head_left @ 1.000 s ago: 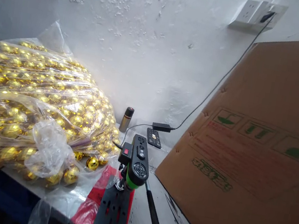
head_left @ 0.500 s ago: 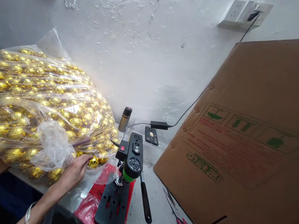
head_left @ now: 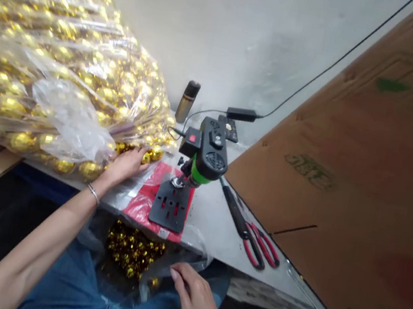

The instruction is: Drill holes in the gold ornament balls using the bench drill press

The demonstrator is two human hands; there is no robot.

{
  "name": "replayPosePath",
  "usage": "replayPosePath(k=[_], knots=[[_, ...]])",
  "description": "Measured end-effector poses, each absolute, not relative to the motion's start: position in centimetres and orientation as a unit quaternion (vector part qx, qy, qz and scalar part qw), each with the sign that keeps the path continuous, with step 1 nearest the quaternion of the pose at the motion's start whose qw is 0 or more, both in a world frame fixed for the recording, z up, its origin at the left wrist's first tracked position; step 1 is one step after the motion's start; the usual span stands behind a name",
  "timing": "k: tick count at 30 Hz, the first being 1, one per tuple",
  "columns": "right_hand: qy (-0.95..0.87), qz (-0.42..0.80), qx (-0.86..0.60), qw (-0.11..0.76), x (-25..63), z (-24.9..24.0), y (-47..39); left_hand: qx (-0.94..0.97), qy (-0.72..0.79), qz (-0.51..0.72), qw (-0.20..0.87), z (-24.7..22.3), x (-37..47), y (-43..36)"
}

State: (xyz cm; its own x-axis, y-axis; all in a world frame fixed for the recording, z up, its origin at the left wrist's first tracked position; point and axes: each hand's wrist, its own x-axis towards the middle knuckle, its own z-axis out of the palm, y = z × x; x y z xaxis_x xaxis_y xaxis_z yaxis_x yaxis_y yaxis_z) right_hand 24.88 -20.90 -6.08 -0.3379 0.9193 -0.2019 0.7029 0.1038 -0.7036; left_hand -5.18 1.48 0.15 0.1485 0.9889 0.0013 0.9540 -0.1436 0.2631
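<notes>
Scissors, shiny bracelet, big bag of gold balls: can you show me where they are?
Scissors [head_left: 254, 233]: head view, on the red-and-black handles.
Bracelet [head_left: 94, 193]: head view, on the band.
Bag of gold balls [head_left: 72, 120]: head view, on its bunched plastic.

wall [head_left: 228, 30]: pale, ahead of me, darker patch right of centre | surface [head_left: 211, 230]: light grey, front edge facing me | light: soft, diffuse | space beneath surface [head_left: 12, 211]: dark, I can't read detail

The balls [head_left: 156, 153] by the left hand [head_left: 127, 164] are gold. Scissor handles [head_left: 262, 247] beyond the right hand [head_left: 195, 292] are red and black.
</notes>
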Motion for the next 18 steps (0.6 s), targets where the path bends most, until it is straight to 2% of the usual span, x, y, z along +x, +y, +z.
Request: replayPosePath(k=[5,11,14,18], knots=[[-0.720,0.363,-0.587,0.069,24.8,-6.4,-21.7,0.757,0.631,0.133,0.104,-0.2,-5.6,1.6],[-0.738,0.353,-0.573,0.046,23.8,-6.4,-21.1,0.748,0.615,0.216,0.122,0.1,-6.0,1.8],[-0.761,0.364,-0.537,0.018,21.3,-8.4,-20.1,0.745,0.604,0.248,0.138,0.0,-6.1,1.7],[-0.786,0.354,-0.504,-0.056,17.5,-13.5,-18.8,0.750,0.599,0.245,0.135,-0.4,-6.2,1.8]])
